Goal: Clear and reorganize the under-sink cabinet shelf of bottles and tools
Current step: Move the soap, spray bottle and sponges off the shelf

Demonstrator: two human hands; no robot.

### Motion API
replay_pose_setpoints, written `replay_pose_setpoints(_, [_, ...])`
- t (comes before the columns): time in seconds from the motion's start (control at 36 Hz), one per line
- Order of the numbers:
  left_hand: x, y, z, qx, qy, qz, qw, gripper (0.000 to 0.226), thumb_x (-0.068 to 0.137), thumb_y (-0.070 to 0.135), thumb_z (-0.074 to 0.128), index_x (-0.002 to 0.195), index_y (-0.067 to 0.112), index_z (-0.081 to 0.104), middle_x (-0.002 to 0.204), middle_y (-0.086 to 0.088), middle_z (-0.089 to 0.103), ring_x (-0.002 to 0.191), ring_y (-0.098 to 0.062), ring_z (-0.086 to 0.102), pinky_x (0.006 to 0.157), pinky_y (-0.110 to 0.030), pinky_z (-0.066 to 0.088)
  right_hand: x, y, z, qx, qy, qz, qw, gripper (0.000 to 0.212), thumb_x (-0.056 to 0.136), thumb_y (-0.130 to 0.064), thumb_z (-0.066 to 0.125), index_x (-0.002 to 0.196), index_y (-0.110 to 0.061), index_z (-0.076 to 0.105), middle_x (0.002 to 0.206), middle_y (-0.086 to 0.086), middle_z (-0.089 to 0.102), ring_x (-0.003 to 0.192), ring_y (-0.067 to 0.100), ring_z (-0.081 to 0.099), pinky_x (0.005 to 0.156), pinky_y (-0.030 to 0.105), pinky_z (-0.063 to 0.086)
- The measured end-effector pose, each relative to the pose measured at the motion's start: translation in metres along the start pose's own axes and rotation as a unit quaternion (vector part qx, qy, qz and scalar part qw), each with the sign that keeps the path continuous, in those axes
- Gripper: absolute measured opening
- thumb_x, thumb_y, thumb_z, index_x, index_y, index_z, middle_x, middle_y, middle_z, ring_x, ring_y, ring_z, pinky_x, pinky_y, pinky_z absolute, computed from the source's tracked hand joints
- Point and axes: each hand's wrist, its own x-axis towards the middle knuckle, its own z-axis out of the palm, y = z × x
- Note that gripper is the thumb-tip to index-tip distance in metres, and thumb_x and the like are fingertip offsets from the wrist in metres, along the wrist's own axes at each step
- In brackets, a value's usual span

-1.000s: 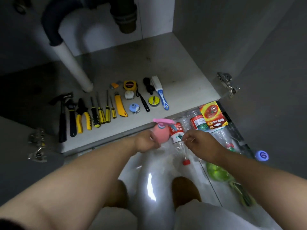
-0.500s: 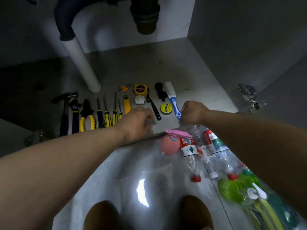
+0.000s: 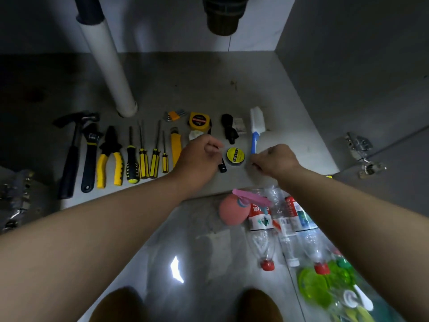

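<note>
Both hands are over the front of the shelf [image 3: 290, 140]. The left hand [image 3: 199, 156] has its fingers curled just left of the yellow tape roll [image 3: 235, 155]; I cannot tell whether they hold anything. The right hand [image 3: 276, 159] is curled too, beside the blue brush [image 3: 255, 135], its grip hidden. A hammer [image 3: 69, 154], pliers [image 3: 110, 156] and screwdrivers [image 3: 144, 161] lie in a row on the shelf. The bottles [image 3: 262, 228] lie on the floor [image 3: 162, 228] against the shelf edge.
</note>
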Motion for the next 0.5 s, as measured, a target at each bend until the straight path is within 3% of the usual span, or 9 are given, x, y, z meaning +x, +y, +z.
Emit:
replay_pose_setpoints(0.06, [0.001,0.008,0.004,-0.064,-0.009,-0.048,0.997,0.030,0.095,0.019,0.065,0.125,0.014,0.062,0.106,-0.004,0.070,0.100,-0.019,0.071,0.095,-0.043,0.057,-0.014,-0.004,-0.001,0.060,-0.030,-0.047,0.997,0.016,0.079,-0.024,0.079,0.074,-0.009,0.074,0.078,0.013,0.075,0.070,0.021,0.065,0.083,0.045,0.060])
replay_pose_setpoints(0.14, [0.002,0.020,0.007,-0.135,-0.029,-0.086,0.987,0.051,0.094,0.037,0.069,0.136,0.012,0.056,0.115,-0.006,0.070,0.100,-0.018,0.072,0.089,-0.037,0.060,-0.036,-0.015,-0.001,0.100,-0.093,-0.112,0.984,0.008,0.081,-0.015,0.078,0.080,-0.011,0.071,0.066,0.005,0.072,0.060,0.013,0.064,0.068,0.035,0.057])
replay_pose_setpoints(0.22, [-0.002,0.030,0.006,-0.208,-0.030,-0.073,0.975,0.027,0.098,0.032,0.064,0.114,0.010,0.068,0.101,-0.009,0.075,0.089,-0.018,0.074,0.074,-0.029,0.062,-0.054,-0.023,0.000,0.089,-0.143,-0.164,0.972,0.012,0.081,-0.003,0.073,0.091,-0.003,0.067,0.060,-0.003,0.065,0.052,0.009,0.062,0.057,0.025,0.052])
replay_pose_setpoints(0.28, [-0.007,0.033,0.003,-0.229,-0.015,-0.068,0.971,0.019,0.101,0.025,0.060,0.104,0.010,0.070,0.092,-0.008,0.074,0.082,-0.017,0.074,0.068,-0.028,0.061,-0.064,-0.025,-0.002,0.075,-0.151,-0.177,0.970,0.020,0.080,-0.004,0.074,0.098,-0.003,0.063,0.070,0.000,0.064,0.052,0.010,0.061,0.055,0.025,0.051])
replay_pose_setpoints(0.42, [-0.027,0.035,0.006,-0.170,-0.080,-0.057,0.981,0.022,0.097,0.020,0.066,0.106,0.001,0.071,0.100,-0.022,0.072,0.088,-0.022,0.073,0.071,-0.034,0.063,-0.079,-0.024,-0.021,0.180,-0.121,-0.153,0.964,0.038,0.089,-0.020,0.070,0.124,-0.019,0.054,0.089,0.001,0.058,0.060,0.010,0.054,0.059,0.027,0.042])
replay_pose_setpoints(0.5, [-0.047,0.042,0.020,-0.091,-0.159,-0.029,0.983,0.026,0.094,0.018,0.071,0.102,-0.006,0.069,0.088,-0.030,0.061,0.086,-0.025,0.073,0.072,-0.034,0.064,-0.092,-0.018,-0.036,0.193,-0.096,-0.194,0.957,0.035,0.089,-0.025,0.073,0.120,-0.014,0.062,0.081,-0.002,0.059,0.058,0.003,0.057,0.054,0.018,0.043])
